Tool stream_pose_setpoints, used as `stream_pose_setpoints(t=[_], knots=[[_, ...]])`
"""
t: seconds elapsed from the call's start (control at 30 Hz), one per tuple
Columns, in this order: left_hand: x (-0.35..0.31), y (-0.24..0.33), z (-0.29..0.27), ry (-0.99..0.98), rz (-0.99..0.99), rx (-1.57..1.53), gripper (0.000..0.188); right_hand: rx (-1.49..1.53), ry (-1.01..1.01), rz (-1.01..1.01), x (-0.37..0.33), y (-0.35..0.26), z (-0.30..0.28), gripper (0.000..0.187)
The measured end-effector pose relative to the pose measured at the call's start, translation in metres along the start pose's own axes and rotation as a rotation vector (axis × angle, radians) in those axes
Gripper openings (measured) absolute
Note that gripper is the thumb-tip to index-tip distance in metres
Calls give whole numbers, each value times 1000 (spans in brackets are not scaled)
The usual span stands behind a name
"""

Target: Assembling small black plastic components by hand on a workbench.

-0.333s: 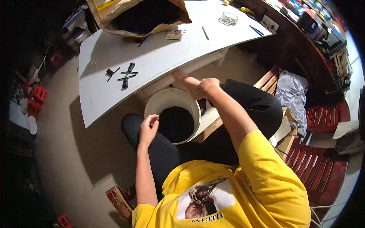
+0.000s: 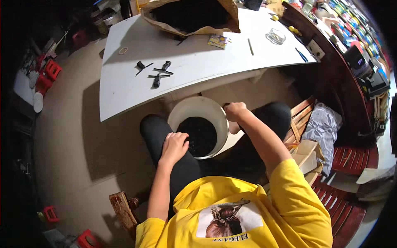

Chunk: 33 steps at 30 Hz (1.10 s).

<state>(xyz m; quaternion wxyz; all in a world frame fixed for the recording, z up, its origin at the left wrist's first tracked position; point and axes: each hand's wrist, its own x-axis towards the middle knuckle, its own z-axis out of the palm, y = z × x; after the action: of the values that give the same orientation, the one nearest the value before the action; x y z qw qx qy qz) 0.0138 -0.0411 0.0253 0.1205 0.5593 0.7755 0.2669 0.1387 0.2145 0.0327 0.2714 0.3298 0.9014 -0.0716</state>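
Between my legs stands a cream-white bucket (image 2: 223, 124) with dark, loose black material (image 2: 200, 134) in it. My left hand (image 2: 175, 145) lies over the bucket's left rim beside my thigh, fingers curled across the edge. My right hand (image 2: 236, 111) is closed, just beyond the right rim; a small dark bit shows at its fingers, too hidden to name. Below it a bare foot (image 2: 234, 127) rests close against the bucket. Several black pieces with thin stems (image 2: 156, 79) lie on the white table (image 2: 124, 93) in front of me.
A large brown paper sack (image 2: 190, 31) of black material stands on the table's far side. Farther right are a small packet (image 2: 218, 41), a pen (image 2: 251, 46), a glass ashtray (image 2: 276, 36) and blue-handled pliers (image 2: 301, 55). Wooden slatted seats (image 2: 347, 202) are at my right.
The view has shifted. The bare foot, earlier stretched toward the table under my right hand, is drawn back beside the bucket. My left hand has moved onto the bucket's rim.
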Motion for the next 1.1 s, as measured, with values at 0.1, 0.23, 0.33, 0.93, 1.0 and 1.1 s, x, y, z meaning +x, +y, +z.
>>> stream_pose_setpoints(t=[0.1,0.23,0.33,0.93,1.0,1.1], knots=[[16,27,10,-139,142,225,21,47,91,-127,-36,14,-37,32],[15,35,9,-158,90,363,22,189,237,-501,-25,0,-76,26],[-2,19,17,-95,40,400,26,298,519,-624,-3,-36,-100,23],[56,37,-20,537,-366,-1090,29,85,1009,-877,-29,-89,-101,38],[69,48,-21,639,-320,-1182,28,121,985,-899,-41,-82,-88,40],[75,48,-21,445,-314,-1140,29,192,963,-828,-49,-72,-73,41]])
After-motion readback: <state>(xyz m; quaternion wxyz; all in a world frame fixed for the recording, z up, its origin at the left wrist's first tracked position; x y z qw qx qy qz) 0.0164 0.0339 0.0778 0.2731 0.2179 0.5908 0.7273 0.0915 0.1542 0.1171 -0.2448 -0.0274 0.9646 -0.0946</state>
